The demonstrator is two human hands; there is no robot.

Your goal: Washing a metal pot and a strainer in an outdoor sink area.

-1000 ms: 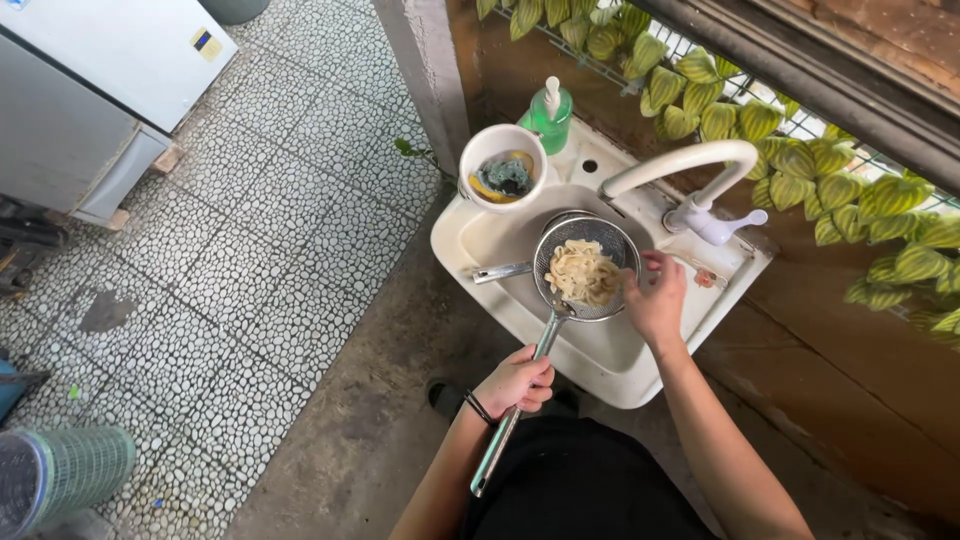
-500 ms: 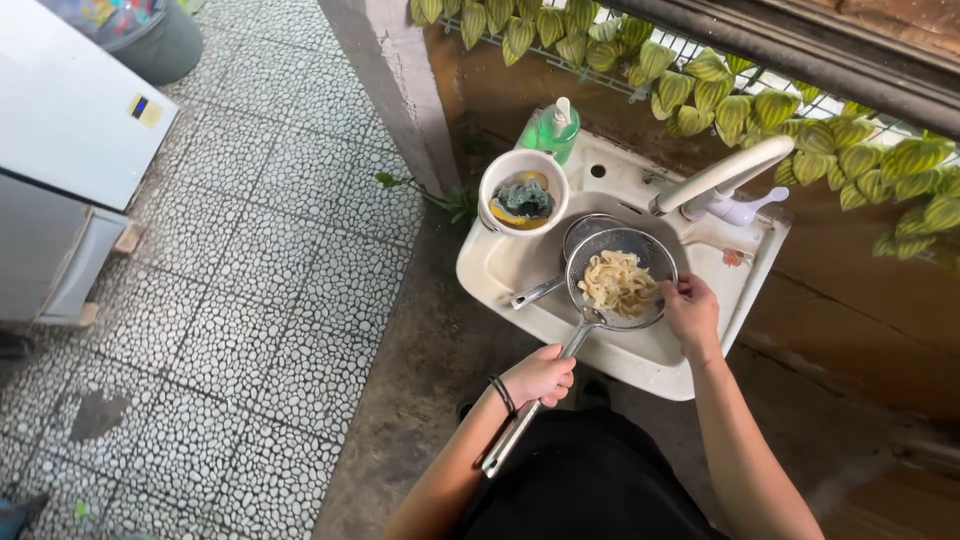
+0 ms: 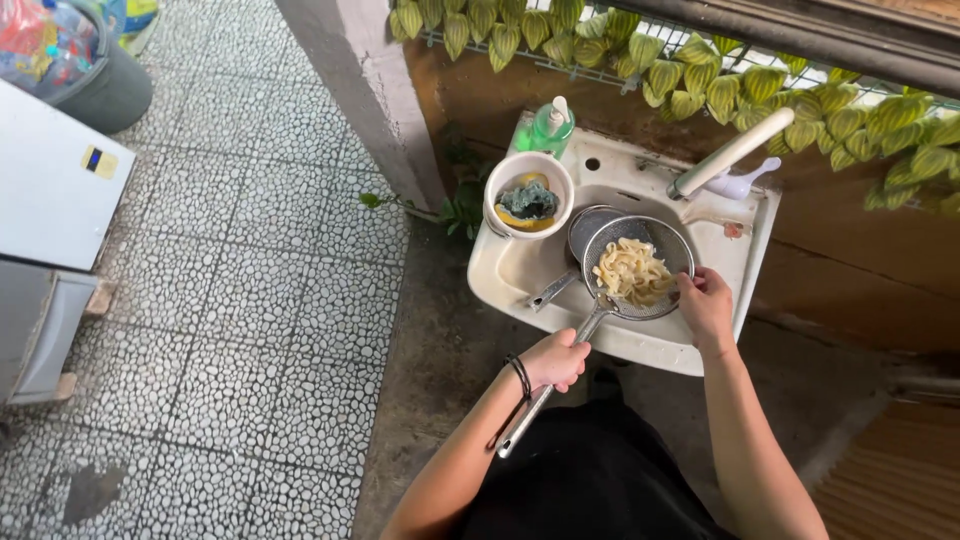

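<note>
Fridge (image 3: 55,190) far left on the pebble-tile floor (image 3: 250,300), bin (image 3: 95,85) behind it at top left. Left hand (image 3: 556,360) sits below the sink's (image 3: 520,275) front edge, fingers curled tight around the strainer handle (image 3: 560,375); black band (image 3: 520,376) on that wrist. Handle runs up and right to the strainer (image 3: 640,265), which hangs over the basin with pale noodles (image 3: 632,272) heaped in the mesh. Second strainer (image 3: 585,235) lies just behind and under it, its handle pointing down-left in the basin. White bowl (image 3: 528,195) with a dark cloth inside stands on the sink's left rim, green soap bottle (image 3: 550,128) just behind. Right hand (image 3: 706,305) is at the strainer's right rim, fingertips pinching the edge, thumb on top. White faucet (image 3: 735,152) angles over the sink from the right. Leafy vine (image 3: 700,75) along the wall above.
</note>
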